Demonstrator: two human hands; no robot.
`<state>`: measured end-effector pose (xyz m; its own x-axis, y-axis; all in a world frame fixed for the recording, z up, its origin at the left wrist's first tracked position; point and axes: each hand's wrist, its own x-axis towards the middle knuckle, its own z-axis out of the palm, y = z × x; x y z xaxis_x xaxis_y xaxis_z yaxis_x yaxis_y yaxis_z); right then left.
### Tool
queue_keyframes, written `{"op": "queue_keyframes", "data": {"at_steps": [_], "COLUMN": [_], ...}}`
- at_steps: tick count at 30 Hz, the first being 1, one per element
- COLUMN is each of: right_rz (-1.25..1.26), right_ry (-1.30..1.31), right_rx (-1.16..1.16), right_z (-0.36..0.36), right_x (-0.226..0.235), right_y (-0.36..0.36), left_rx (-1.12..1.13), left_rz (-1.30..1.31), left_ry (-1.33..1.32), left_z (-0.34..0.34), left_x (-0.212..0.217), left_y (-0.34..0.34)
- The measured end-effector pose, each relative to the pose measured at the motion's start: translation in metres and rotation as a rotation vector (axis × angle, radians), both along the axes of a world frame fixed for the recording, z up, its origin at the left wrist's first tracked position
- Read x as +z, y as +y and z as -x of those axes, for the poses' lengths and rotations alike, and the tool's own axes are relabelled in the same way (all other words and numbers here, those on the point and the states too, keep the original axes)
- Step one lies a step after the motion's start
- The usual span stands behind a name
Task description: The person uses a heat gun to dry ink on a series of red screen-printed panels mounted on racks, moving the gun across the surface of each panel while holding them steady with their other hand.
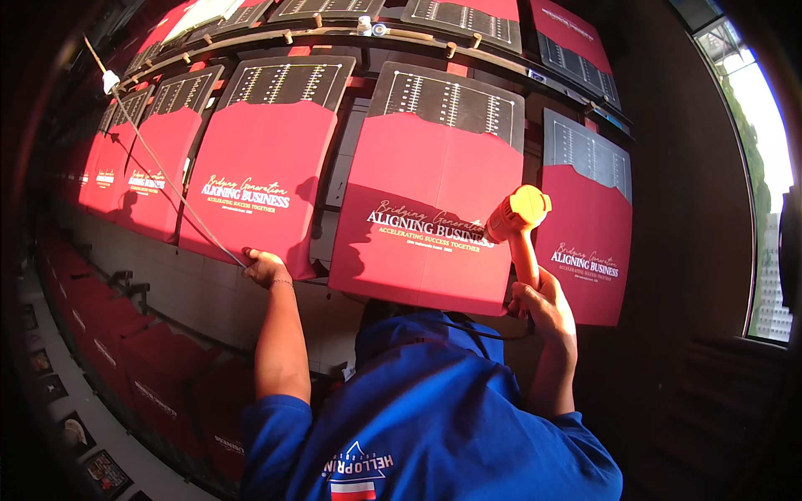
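Note:
My right hand (547,307) is wrapped around the handle of an orange hair dryer (520,213). The dryer's head hangs over the lower right of a red T-shirt (430,188), beside its white and yellow print. This shirt is stretched over a black board (447,104) with white ruler marks. At the left, my left hand (267,269) is closed on a thin cord (180,188), close to the lower edge of a neighbouring red shirt (255,167). From there the cord slants up to the far left. A dark cable (484,334) hangs below my right hand.
Another board with a red shirt (585,242) stands at the right, with several more in the far row. A rail (409,35) with pegs runs between the rows. Behind me on the left are more red shirts (159,376). A bright window (756,167) is at the far right.

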<state>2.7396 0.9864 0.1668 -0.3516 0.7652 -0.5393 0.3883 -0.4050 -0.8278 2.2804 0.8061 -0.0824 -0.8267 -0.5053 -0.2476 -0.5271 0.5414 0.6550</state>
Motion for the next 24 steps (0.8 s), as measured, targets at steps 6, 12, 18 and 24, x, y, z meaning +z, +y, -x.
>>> {"op": "queue_keyframes", "data": {"at_steps": [6,12,18,24], "right_rz": [-0.024,0.002,0.010,0.023], "right_ry": [-0.004,0.002,0.006,0.034], "right_rx": [0.003,0.006,0.005,-0.023], "right_z": [-0.004,-0.013,-0.014,-0.021], "right_x": [0.000,-0.002,0.006,-0.001], "right_y": [0.001,0.003,0.005,0.003], "left_rx": [0.015,0.019,0.004,-0.045], "left_rz": [-0.019,0.020,-0.003,-0.051], "left_ry": [-0.005,0.039,0.057,0.052], "left_z": [-0.002,0.000,-0.006,-0.002], "left_x": [0.004,-0.002,0.002,-0.004], "left_y": [0.003,0.000,0.001,-0.009]}}
